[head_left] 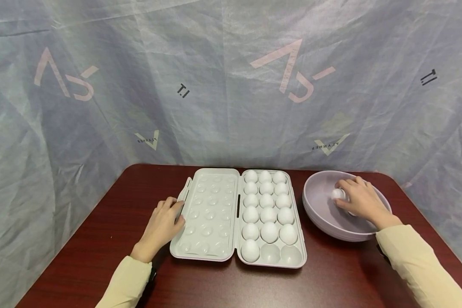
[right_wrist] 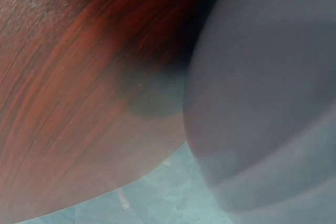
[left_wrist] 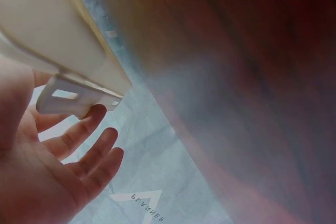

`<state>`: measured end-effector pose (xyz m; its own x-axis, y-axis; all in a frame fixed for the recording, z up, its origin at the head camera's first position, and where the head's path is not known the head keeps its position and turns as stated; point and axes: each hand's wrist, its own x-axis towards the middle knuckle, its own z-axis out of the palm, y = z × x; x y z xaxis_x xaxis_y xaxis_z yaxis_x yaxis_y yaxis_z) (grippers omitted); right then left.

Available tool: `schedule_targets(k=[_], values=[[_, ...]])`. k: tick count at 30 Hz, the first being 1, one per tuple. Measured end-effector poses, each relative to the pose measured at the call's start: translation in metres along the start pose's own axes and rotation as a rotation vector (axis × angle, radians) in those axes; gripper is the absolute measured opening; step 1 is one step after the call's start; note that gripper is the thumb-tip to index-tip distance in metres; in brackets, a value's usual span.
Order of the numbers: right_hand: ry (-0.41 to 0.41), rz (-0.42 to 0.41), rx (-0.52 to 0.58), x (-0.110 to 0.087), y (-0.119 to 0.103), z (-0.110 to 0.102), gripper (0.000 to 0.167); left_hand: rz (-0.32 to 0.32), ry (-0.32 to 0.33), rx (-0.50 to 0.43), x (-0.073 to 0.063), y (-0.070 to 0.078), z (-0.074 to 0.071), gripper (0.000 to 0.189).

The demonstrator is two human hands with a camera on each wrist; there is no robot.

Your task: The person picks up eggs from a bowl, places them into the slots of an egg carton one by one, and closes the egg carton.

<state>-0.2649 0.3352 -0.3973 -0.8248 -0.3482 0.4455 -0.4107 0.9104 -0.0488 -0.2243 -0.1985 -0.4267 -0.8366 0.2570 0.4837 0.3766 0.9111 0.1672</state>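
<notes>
In the head view an egg box (head_left: 236, 256) lies unfolded on the table. White eggs (head_left: 269, 232) fill its right half, apart from two bare hollows at the front middle and front right. My left hand (head_left: 162, 224) grips the latch flap (left_wrist: 79, 95) along the lid's left edge, its fingers curled about the flap in the left wrist view. Inside the lilac bowl (head_left: 318, 209) on the right, my right hand (head_left: 363, 201) pinches a white egg (head_left: 338, 194) between thumb and fingers. Part of another egg (head_left: 352, 214) shows beneath that hand. The right wrist view has only the bowl's outside and the table.
The dark red wooden table (head_left: 200, 286) has rounded back corners. A grey printed cloth (head_left: 223, 107) hangs behind it and at both sides. The bowl stands a short way right of the egg box, its rim higher than the box.
</notes>
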Motion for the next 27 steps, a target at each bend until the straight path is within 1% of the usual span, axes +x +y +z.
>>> schedule_targets(k=[5, 11, 16, 20, 27], values=[[0.014, -0.009, 0.013, 0.001, -0.002, -0.003, 0.032, 0.0, 0.0, 0.0, 0.0, 0.0, 0.0, 0.034], [0.054, -0.041, 0.029, 0.001, -0.005, -0.005, 0.03, -0.006, -0.009, 0.002, 0.001, 0.0, 0.0, 0.034], [0.071, -0.051, 0.046, 0.001, -0.009, -0.01, 0.029, 0.002, -0.007, 0.004, 0.001, 0.0, 0.0, 0.034], [0.1, -0.063, 0.075, 0.003, -0.015, -0.016, 0.029, 0.0, -0.009, 0.004, 0.0, 0.0, 0.0, 0.034], [0.152, -0.111, 0.104, 0.006, -0.031, -0.026, 0.03, -0.006, -0.01, 0.0, 0.001, 0.001, -0.001, 0.034]])
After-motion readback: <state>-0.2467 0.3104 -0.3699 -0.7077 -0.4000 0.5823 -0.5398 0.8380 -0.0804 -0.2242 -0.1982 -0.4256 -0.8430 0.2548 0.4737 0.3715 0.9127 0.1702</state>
